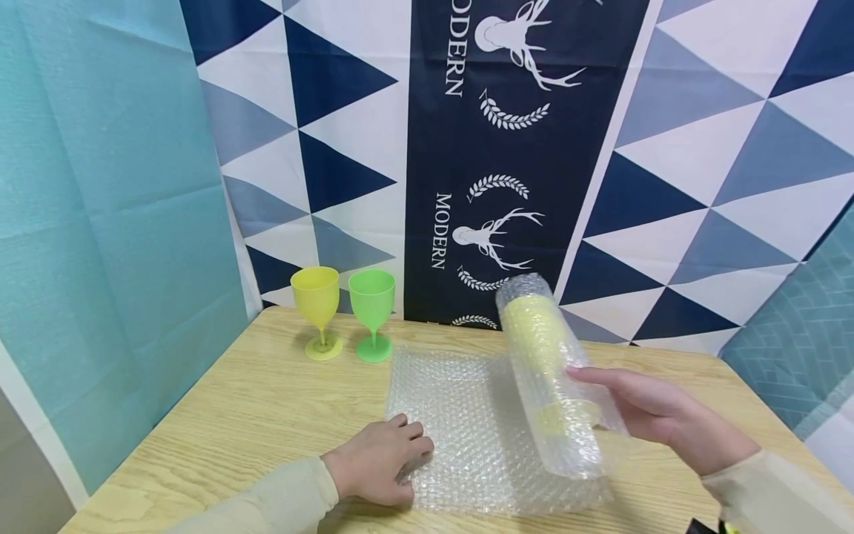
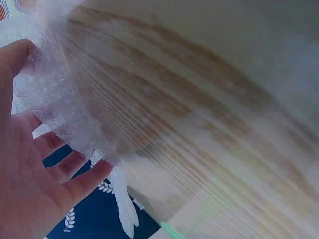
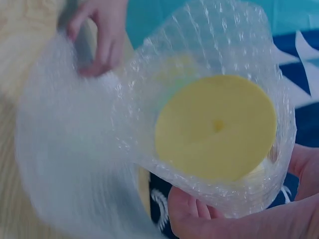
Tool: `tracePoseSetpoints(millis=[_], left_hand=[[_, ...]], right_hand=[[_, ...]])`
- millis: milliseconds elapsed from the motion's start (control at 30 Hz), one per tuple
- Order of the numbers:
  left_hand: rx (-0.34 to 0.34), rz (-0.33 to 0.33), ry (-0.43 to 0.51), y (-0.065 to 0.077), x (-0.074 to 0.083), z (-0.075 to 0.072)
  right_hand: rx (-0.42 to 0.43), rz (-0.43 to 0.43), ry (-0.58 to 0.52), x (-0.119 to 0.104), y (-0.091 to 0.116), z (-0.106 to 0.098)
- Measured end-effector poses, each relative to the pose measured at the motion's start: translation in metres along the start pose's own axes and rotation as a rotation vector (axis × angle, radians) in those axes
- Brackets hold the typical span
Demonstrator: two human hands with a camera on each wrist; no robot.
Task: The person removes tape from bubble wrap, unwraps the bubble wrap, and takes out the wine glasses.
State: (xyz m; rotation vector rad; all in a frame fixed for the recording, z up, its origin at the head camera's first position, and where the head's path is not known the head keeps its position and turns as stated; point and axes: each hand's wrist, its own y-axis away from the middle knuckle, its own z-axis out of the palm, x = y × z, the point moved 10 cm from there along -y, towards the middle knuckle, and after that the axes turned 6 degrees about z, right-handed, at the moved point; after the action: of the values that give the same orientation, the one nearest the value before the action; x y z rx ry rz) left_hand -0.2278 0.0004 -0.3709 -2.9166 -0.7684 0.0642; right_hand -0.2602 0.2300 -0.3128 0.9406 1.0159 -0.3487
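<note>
A yellow goblet (image 1: 537, 337), rolled in clear bubble wrap, is held tilted above the table by my right hand (image 1: 657, 411), the thumb on the wrap's side. Its round yellow base (image 3: 217, 129) shows through the open end of the roll in the right wrist view. Below and to the left spreads a sheet of bubble wrap (image 1: 454, 423). My left hand (image 1: 380, 463) grips this sheet at its left edge with bent fingers. The left wrist view has the crinkled wrap (image 2: 70, 109) between thumb and fingers.
An unwrapped yellow goblet (image 1: 316, 297) and a green goblet (image 1: 372, 297) stand upright at the back left of the wooden table (image 1: 267, 400). Behind the table hangs a patterned cloth (image 1: 360, 148), with a teal curtain (image 1: 120, 222) on the left.
</note>
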Motion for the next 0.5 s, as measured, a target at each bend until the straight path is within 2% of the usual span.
tracePoseSetpoints(millis=[300,500], left_hand=[[0.028,0.012,-0.041,-0.002,0.003,-0.001],[0.018,0.007,-0.037,-0.003,0.004,-0.001]], right_hand=[[0.075,-0.018,0.022,0.010,-0.037,0.039],[0.142,-0.023,0.022,0.026,-0.056,0.049]])
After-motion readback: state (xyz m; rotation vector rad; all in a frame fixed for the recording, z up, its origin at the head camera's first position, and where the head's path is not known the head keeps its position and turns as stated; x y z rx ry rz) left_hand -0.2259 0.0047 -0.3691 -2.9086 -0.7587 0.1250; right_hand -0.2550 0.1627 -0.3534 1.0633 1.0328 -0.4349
